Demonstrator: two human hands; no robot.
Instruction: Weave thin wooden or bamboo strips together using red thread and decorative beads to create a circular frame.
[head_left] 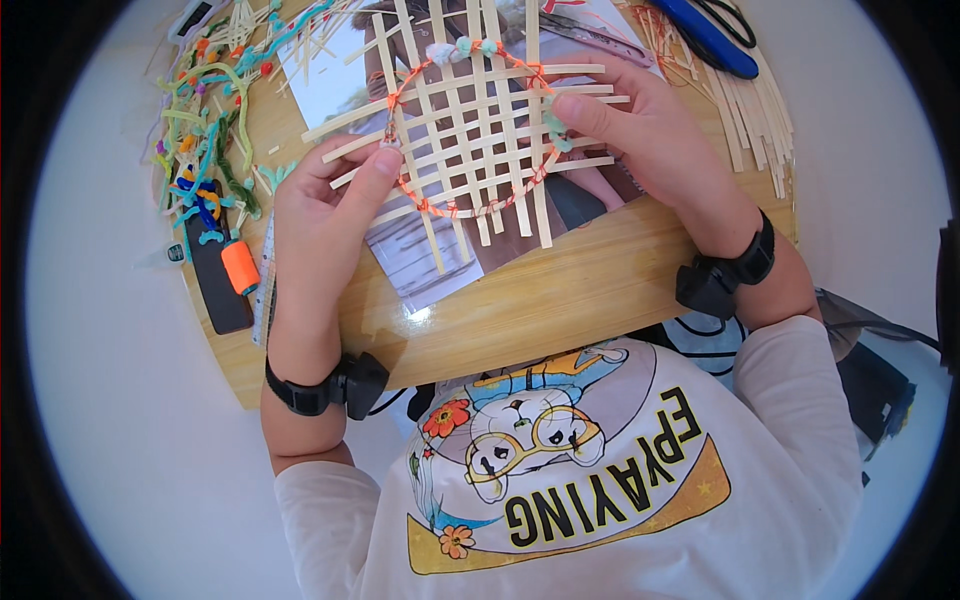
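The left hand (330, 210) pinches the orange ring (452, 213) between thumb and curled fingers at 8 o'clock; the right hand (655, 135) pinches the woven lattice (470, 130) at 3 o'clock, thumb on top near mint tufts (553, 124), its other fingers partly hidden behind the strips. The lattice is above a printed photo sheet (420, 275) on the wooden table (560, 290). At 8 o'clock sit an orange spool (240, 267) and a small bottle (155, 258) whose dark label is too small to read. Fuzzy coloured stems (215, 110) tangle at 9 to 10 o'clock; a blue-handled tool (708, 38) lies at 2, loose strips (750, 115) at 3. At 6 o'clock, the white shirt (630, 450) carries 1 cartoon animal and 1 line of dark capitals, inverted here. 2 black wristbands (735, 267) circle the forearms.
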